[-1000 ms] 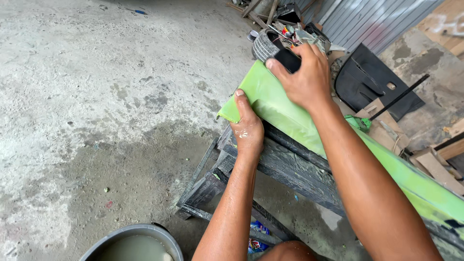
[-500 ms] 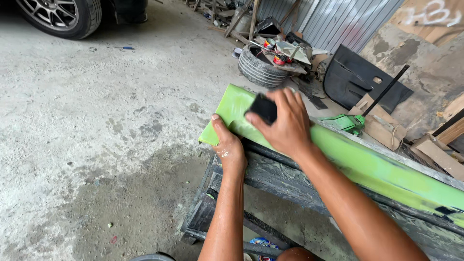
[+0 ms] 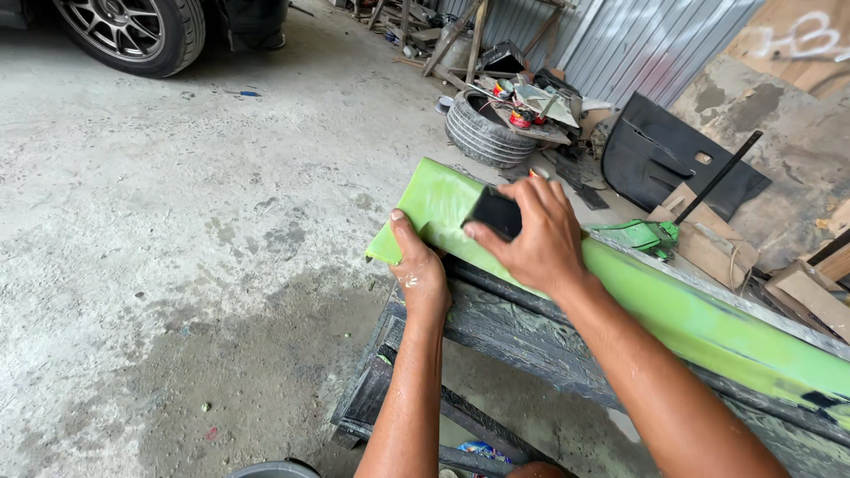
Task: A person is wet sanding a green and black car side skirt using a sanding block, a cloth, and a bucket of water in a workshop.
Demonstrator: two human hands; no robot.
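The right hand (image 3: 540, 235) is pressing a black block (image 3: 496, 212) against the top face of a long green panel (image 3: 708, 323), its fingers (image 3: 491, 241) curled around the block and grasping it from above. The block is sitting near the panel's left end, flat against the painted surface. The left hand (image 3: 419, 270) is gripping the lower edge of the panel just beside that end, thumb lying up on the green face and the other fingers wrapping under the edge, so the hand is clenched on the panel. Both forearms are looking wet.

The panel is lying tilted across a dark, grimy stand (image 3: 496, 354), running from the middle of the view out toward the lower right. Its near end is jutting past the stand over the concrete floor (image 3: 177, 265), which is showing a damp, darker patch below the hands.

Beyond the panel, a tyre (image 3: 478, 133) is lying flat with cans and scraps piled on top. A black trim piece (image 3: 673, 159) is leaning against the wall to the right, with cardboard (image 3: 708, 239) near it. A car wheel (image 3: 133, 31) is showing at the top left. The rim of a bucket (image 3: 274, 469) is peeking in at the bottom edge.
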